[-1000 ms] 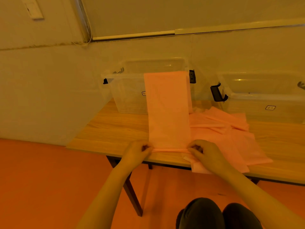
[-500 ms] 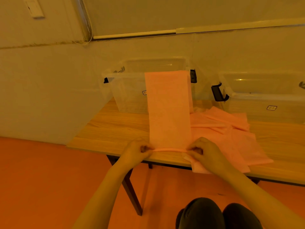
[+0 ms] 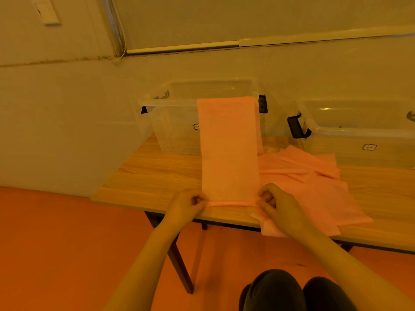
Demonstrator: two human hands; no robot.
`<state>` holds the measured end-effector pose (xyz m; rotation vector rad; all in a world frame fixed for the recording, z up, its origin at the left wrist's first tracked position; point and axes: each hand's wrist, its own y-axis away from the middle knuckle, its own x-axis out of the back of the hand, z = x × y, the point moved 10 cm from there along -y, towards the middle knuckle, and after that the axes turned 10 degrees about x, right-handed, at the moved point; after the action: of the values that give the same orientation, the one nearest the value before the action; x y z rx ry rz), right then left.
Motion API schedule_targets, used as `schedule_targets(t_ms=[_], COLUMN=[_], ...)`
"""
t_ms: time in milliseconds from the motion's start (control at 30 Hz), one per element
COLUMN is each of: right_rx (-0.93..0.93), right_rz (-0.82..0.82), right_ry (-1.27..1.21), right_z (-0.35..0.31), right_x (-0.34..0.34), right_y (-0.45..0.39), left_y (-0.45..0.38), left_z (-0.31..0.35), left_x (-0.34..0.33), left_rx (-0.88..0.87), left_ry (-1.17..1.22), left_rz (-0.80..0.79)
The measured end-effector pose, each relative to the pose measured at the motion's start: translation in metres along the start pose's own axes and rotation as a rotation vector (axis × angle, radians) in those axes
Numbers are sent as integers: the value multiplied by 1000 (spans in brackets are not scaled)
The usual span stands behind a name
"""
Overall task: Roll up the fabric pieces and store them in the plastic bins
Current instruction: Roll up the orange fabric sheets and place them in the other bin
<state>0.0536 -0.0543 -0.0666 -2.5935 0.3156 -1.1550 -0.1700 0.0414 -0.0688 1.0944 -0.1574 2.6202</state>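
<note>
Nearest the camera: two dark knees [image 3: 298,292] at the bottom edge, cut off by the frame. Both forearms reach forward to the near edge of the wooden table [image 3: 157,176].

Left hand [image 3: 186,205] has its fingers curled, pinching the left end of a thin rolled hem. Right hand [image 3: 279,206] pinches the right end the same way; its fingertips are tucked under and hard to make out. The roll runs left to right along the table edge, between the two hands.

The fabric strip [image 3: 229,149] is pink, long and narrow. Its long axis runs away from the person, from the rolled near end across the table and up over the front wall of the left plastic bin [image 3: 175,131]. Its far end drapes on the bin rim; whether it hangs inside cannot be told.

To the right, a pile of pink fabric pieces [image 3: 314,189] lies flat and overlapping, one corner hanging past the table edge beneath the right wrist.

Further back, the right plastic bin [image 3: 359,140] is clear with a black latch and is cut off by the right frame edge. Both bins stand against the wall.
</note>
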Motion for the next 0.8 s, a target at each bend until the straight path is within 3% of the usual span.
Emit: schedule_targets(t_ms=[167, 800], right_rx=[37, 23], right_rz=[-5, -54], right_ry=[94, 79], right_z=[-1, -1], right_x=[-1, -2], right_y=[-5, -3], left_y=[0, -1], left_z=[0, 0], left_x=[0, 0], left_rx=[-2, 29], left_ry=[0, 0], left_rz=[22, -20])
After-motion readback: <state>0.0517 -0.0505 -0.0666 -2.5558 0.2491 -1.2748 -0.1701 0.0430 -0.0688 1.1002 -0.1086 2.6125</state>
